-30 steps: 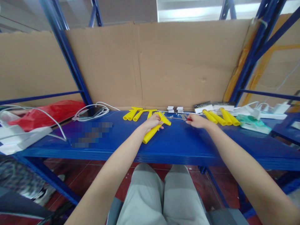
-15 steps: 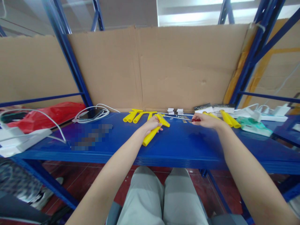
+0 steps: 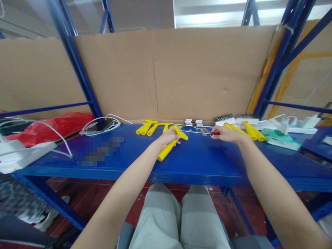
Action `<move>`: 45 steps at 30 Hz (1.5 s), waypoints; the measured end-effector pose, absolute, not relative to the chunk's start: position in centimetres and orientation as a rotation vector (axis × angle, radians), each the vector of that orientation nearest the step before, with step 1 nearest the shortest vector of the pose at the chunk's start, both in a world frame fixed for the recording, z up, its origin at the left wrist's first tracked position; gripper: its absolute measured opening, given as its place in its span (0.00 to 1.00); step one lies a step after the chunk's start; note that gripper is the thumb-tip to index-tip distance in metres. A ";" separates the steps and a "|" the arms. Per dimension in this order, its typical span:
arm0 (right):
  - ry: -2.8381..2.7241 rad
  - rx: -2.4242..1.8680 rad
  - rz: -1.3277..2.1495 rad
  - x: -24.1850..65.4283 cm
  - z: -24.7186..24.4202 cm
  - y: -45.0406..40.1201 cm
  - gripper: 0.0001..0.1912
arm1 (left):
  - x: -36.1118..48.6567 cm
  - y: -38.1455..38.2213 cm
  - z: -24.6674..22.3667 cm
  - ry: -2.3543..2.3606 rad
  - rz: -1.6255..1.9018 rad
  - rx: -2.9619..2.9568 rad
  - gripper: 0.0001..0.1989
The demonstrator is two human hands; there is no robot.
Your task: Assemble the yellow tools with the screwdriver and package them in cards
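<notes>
My left hand (image 3: 168,137) is closed around the handle of a yellow scraper (image 3: 166,152), whose wide head points away from me to the upper right. In my right hand (image 3: 225,134) is a screwdriver (image 3: 215,133) with a dark red handle. Its long thin shaft runs left, and the tip lies close to the scraper head; whether they touch I cannot tell. Small metal plates (image 3: 206,131) and tiny screws lie behind the shaft. More yellow scrapers (image 3: 153,129) rest behind my left hand, and other yellow scrapers (image 3: 250,130) lie beyond my right hand.
A blue bench (image 3: 135,152) spans the view before a cardboard wall (image 3: 197,72). Small white packs (image 3: 193,122) stand along the back. Left are coiled white cable (image 3: 114,127), a red bag (image 3: 57,128) and a white power strip (image 3: 28,157); right, a green packet (image 3: 281,139).
My right hand and the screwdriver have shifted very slightly left. The scraper in my left hand stays almost in place.
</notes>
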State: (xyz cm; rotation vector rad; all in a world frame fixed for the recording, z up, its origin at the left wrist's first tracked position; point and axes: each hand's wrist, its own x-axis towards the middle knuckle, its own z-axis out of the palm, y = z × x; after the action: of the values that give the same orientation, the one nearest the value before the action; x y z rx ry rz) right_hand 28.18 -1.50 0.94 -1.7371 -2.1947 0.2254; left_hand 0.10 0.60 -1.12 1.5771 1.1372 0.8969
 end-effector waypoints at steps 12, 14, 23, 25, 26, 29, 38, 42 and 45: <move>-2.175 -1.702 0.242 28.3 0.5 -1.0 0.06 | 0.3 0.4 -1.1 1.156 0.885 1.623 0.12; -2.164 -1.711 0.250 28.3 0.6 -1.0 0.06 | 0.3 0.4 -1.1 1.158 0.881 1.625 0.12; -2.184 -1.716 0.224 28.3 0.5 -0.9 0.05 | 0.2 0.4 -1.0 1.147 0.877 1.646 0.13; -2.175 -1.735 0.221 28.2 0.5 -1.0 0.05 | 0.2 0.4 -1.0 1.148 0.881 1.646 0.12; -2.169 -1.744 0.219 28.1 0.5 -1.0 0.04 | 0.2 0.4 -1.1 1.149 0.881 1.647 0.12; -2.164 -1.753 0.207 27.8 0.5 -1.2 0.04 | 0.2 0.5 -1.1 1.143 0.874 1.651 0.13; -2.159 -1.806 0.208 27.2 1.0 -1.6 0.02 | 0.2 0.5 -1.2 1.142 0.889 1.648 0.12; -2.150 -1.819 0.242 27.1 1.1 -1.8 0.03 | 0.3 0.3 -0.9 1.152 0.880 1.640 0.12; -2.141 -1.820 0.255 27.1 1.2 -1.9 0.03 | 0.3 0.1 -0.8 1.169 0.879 1.633 0.12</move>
State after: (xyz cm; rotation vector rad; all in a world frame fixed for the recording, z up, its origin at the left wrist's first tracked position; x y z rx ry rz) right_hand 27.09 -1.88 1.16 -1.8197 -2.1408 0.2554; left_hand 0.33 0.13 -0.77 1.6330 1.1690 0.8786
